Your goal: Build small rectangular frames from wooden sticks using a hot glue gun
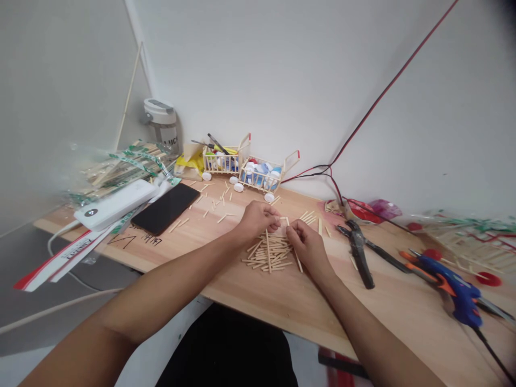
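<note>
Left hand [260, 220] grip pinching a thin stick [268, 253], right hand [308, 244] grip another stick [299, 262] — both by the stick pile [278, 258], mid-desk [250, 293]; bare strip to front edge — phone [166, 208] near left edge.

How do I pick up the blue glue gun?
Probably grip the glue gun by its blue handle, coming from the table's near side, the right hand being closer. The handle slants that way, with the cord at its end, while its front points away, maybe hot.
</note>
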`<state>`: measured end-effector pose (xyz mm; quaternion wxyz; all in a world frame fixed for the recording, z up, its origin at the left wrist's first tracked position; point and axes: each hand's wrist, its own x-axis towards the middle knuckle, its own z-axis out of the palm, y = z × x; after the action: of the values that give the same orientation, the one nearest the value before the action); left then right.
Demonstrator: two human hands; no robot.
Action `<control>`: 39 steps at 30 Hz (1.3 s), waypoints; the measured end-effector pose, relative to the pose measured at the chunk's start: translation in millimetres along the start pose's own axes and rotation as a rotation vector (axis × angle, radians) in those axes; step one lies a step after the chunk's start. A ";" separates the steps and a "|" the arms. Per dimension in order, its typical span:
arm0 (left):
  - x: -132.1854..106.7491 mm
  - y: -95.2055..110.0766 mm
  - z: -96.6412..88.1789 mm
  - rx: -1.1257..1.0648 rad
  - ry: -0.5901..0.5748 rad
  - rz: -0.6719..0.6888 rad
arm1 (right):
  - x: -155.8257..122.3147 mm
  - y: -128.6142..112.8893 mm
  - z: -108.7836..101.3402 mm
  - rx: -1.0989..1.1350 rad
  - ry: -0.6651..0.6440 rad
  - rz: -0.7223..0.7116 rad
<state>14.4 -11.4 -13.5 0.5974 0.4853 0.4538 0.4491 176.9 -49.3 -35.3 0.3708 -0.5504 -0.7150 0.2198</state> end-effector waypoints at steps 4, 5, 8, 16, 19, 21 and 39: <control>-0.9 2.0 0.4 0.004 0.003 -0.002 | 0.1 0.8 0.1 0.007 0.005 -0.004; -1.3 2.5 0.5 0.005 0.004 -0.003 | 0.2 1.1 0.1 0.007 0.004 -0.005; -1.8 3.1 0.7 0.008 0.002 -0.001 | 0.5 1.2 0.2 0.004 -0.001 -0.009; 0.4 1.1 0.6 0.004 0.000 -0.008 | 0.1 -0.5 -0.1 -0.010 0.001 -0.002; -0.2 2.8 1.0 0.011 0.003 -0.016 | -0.1 0.6 0.0 -0.016 0.004 -0.008; -1.0 4.1 1.3 0.013 0.008 -0.022 | -0.1 1.2 0.2 -0.014 0.004 -0.014; -2.6 4.2 1.6 0.016 0.008 -0.014 | -0.3 -1.4 0.1 -0.008 0.010 -0.022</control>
<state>15.0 -13.7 -9.0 0.5947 0.4849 0.4634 0.4432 176.0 -50.0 -34.4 0.3745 -0.5450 -0.7202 0.2099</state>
